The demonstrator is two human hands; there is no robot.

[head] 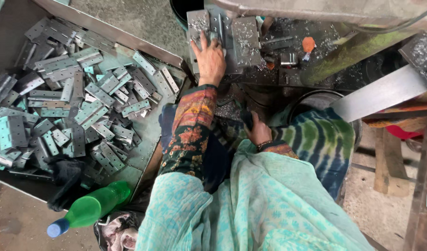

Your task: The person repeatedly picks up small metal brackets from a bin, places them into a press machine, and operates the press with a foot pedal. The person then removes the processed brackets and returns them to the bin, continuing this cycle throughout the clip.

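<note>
Left grip (pixel 209 58) flat and spread, fingers (pixel 203 41) pressing down on a grey metal hinge (pixel 198 24) that lies on the machine table (pixel 269 76), nothing clenched, palm down. Right grip (pixel 257 131) low near the lap, curled round a dark knob or handle (pixel 246 117); how tight the curl is cannot be told, mostly hidden. Second hinge plate (pixel 246 41) lies just beside the left hand, to its right, dusted with metal shavings. Orange-tipped tool (pixel 308 45) further right on the same table. Large heap of loose hinges (pixel 69 100) fills a metal tray (pixel 111 32) off to the left, well apart from both hands. Green plastic bottle (pixel 93 208) with blue cap lies tilted at the tray's near corner.
</note>
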